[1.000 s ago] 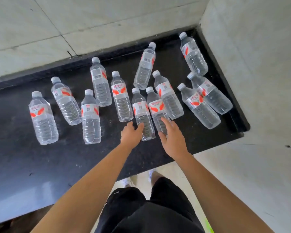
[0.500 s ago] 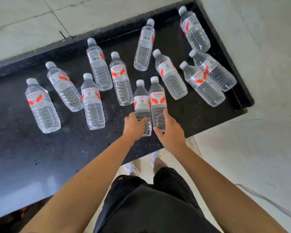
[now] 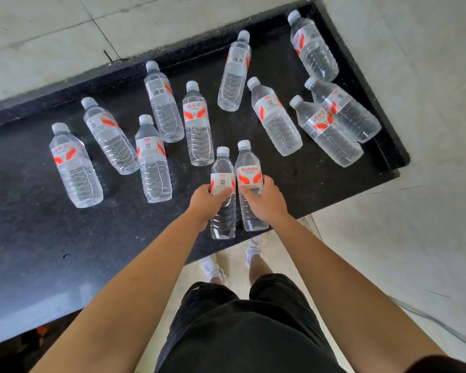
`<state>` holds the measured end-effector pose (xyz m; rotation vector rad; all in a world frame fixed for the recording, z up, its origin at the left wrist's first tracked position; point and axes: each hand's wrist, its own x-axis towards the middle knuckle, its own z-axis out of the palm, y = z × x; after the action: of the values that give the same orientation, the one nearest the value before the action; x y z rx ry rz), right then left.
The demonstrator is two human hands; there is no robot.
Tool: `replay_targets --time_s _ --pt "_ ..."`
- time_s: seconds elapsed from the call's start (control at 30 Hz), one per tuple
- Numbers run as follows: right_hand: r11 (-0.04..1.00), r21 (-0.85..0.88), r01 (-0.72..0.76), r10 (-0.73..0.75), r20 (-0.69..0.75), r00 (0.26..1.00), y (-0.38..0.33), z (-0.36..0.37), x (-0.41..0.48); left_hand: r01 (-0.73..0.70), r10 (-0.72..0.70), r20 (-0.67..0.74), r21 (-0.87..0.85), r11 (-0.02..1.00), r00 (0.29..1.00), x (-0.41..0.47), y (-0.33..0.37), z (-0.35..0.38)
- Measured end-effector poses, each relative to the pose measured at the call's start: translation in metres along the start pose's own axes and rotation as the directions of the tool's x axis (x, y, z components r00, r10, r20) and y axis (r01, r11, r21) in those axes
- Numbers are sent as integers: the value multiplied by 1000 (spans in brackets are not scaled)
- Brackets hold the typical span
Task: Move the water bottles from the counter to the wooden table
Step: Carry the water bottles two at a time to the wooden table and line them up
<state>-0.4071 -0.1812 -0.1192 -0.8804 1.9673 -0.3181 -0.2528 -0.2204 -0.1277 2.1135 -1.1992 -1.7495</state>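
The person stands at the near edge of a black counter (image 3: 51,238), both bare arms reaching forward. The left hand (image 3: 206,201) is wrapped around the middle of one water bottle (image 3: 222,184), fingers curled over the lower edge of its label. The right hand (image 3: 265,201) grips a second bottle (image 3: 249,170) in the same way, thumb across the red and white label. The two held bottles stand side by side, touching or nearly so, caps pointing away from the person; their bases reach to the counter's near edge, and whether they rest on it or are lifted cannot be told.

Ten more bottles stand beyond the hands. Just ahead of the left hand is one with a red label (image 3: 198,125), and further left a group of four: one (image 3: 152,160) nearest the hand, one (image 3: 163,103) behind it, one (image 3: 109,137) and the outermost (image 3: 74,165). Ahead of the right hand stands one bottle (image 3: 276,118), with another (image 3: 234,72) beyond it. To the far right, near the counter's corner, three cluster together (image 3: 328,133) (image 3: 346,111) (image 3: 312,47), the first two touching.

Below the arms, black shorts (image 3: 242,327) and white shoes (image 3: 213,267) show over a pale floor (image 3: 388,251). The wooden table is not in view.
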Motion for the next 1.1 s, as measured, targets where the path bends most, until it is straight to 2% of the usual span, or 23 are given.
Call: replay_targets --time_s 0.13,0.3,0.43,0.53,0.6,0.7,0.9,1.0,1.1 --pt "998 48 -42 38 67 997 7 2 8 43 -36 52 -124 991 998 0 -10 -3" --pt "979 172 -109 65 243 968 18 -1 5 49 -40 57 -160 986 998 -6 -24 -8" --pt "983 137 -121 86 236 968 23 1 -2 59 -55 28 -149 987 998 -12 -34 -22" --pt "996 76 -47 31 200 979 15 -3 -10 6 -12 -60 -103 995 998 -23 -37 -39" --pt "997 56 48 -57 173 983 4 -9 -18 -53 44 -112 -75 996 993 -35 -32 -52" --pt "979 74 192 -200 127 972 -27 -19 -31 -160 130 -217 -125 979 967 -57 -13 -78" --pt "871 274 407 -441 75 894 -124 -46 -60 -446 312 -453 -223 867 835 -109 46 -142" --pt "793 376 480 -540 69 839 -169 -59 -77 -572 374 -576 -206 794 727 -147 71 -171" --pt "726 419 546 -633 95 769 -210 -70 -93 -656 362 -708 -188 731 607 -186 85 -191"
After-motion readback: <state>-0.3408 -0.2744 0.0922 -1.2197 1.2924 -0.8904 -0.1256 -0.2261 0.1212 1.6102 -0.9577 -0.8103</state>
